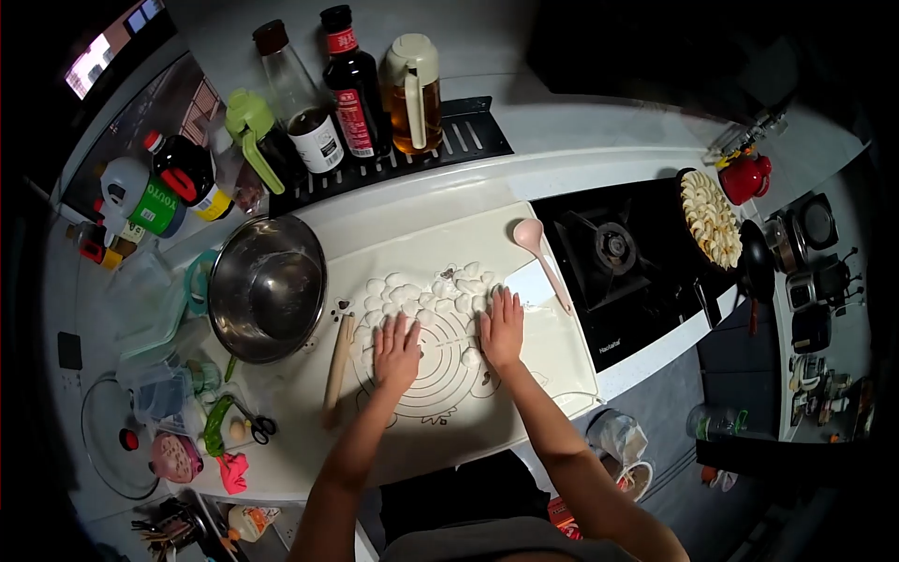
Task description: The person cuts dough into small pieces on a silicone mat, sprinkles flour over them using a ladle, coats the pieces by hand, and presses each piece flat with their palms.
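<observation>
Many small white dough pieces (435,302) lie in a cluster on a pale pastry mat (412,251) printed with circles. My left hand (397,356) rests palm down at the cluster's lower left, fingers stretched out over some pieces. At its right edge, my right hand (502,330) also lies flat with fingers extended, near a single dough piece (471,357). What is under the palms is hidden. A wooden rolling pin (338,365) lies left of my left hand. Beyond my right hand are a white flat scraper (532,283) and a pink ladle (531,240).
A large steel bowl (267,323) stands to the left. At right is a black gas stove (599,323) with a pan of dumplings (712,217). Bottles (354,117) line a rack at the back. Scissors (262,426) and a green pepper (216,426) lie lower left.
</observation>
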`<state>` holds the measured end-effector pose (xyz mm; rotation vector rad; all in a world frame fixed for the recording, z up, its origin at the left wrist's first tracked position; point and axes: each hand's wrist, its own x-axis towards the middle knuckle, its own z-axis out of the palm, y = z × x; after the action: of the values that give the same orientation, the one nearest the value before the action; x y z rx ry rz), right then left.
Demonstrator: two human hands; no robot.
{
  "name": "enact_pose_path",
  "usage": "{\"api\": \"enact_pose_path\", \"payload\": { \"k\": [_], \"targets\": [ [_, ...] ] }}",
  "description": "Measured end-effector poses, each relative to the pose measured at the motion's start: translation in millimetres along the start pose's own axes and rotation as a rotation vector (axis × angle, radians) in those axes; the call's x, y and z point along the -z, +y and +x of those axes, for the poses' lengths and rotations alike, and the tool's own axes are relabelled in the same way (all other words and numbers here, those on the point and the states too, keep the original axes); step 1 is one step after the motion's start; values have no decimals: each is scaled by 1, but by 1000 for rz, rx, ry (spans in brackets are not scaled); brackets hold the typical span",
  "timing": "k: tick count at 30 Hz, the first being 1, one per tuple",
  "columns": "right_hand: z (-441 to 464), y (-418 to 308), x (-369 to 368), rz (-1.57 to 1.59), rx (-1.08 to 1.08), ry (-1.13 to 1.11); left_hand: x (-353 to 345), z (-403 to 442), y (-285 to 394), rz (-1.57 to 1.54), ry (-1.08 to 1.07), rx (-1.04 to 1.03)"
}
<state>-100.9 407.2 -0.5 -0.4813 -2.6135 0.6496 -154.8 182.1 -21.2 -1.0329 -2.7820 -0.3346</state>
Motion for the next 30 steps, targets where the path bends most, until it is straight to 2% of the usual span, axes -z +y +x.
{"api": "enact_pose_path", "payload": {
  "k": [3, 6, 7, 9, 10, 12, 14, 15, 16, 17, 20, 21, 22, 25, 27, 28, 29, 30],
  "targets": [
    [-2, -22, -35, -143, 29, 16, 12, -16, 5, -115, 9, 153],
    [-9, -55, -58, 62, 40, 12, 15, -24, 4, -192, 30, 182],
    [-10, -67, -61, 79, 124, 5, 13, -26, 4, -216, 55, 197],
    [-11, -84, -50, 140, 84, -97, 12, -23, 1, -260, 121, 229],
    [-7, -86, -42, 177, 80, -131, 14, -23, 1, -249, 126, 200],
    [1, -66, -46, 68, 65, 21, 17, -27, 5, -225, 129, 136],
    [24, -43, -40, -106, -75, 97, 6, -34, 14, -299, 87, -72],
    [35, -22, -50, -123, -27, 165, 21, -26, 25, -384, -10, -167],
    [42, -19, -57, -89, -92, 168, 11, -29, 35, -435, 28, -294],
    [45, -20, -67, -104, -74, 140, 2, -32, 43, -325, 79, -458],
    [42, -46, -83, 5, -30, 34, 3, -16, 58, -468, -85, -541],
    [35, -53, -90, 52, 30, 58, -7, -14, 60, -379, -131, -445],
    [30, -62, -88, 124, 35, 29, 8, -6, 52, -212, -294, -381],
    [23, -69, -56, 457, -26, -91, 14, -4, 19, -136, -140, -313],
    [20, -51, -37, 348, -25, -59, 16, -6, 6, -147, 22, -286],
    [17, -39, -27, 295, -22, -42, 16, -12, -1, -160, 12, -262],
    [15, -28, -17, 256, -60, -15, 17, -17, -3, -190, 59, -179],
    [12, -8, -14, 124, -11, 16, 12, -26, -5, -220, 103, -91]
  ]
}}
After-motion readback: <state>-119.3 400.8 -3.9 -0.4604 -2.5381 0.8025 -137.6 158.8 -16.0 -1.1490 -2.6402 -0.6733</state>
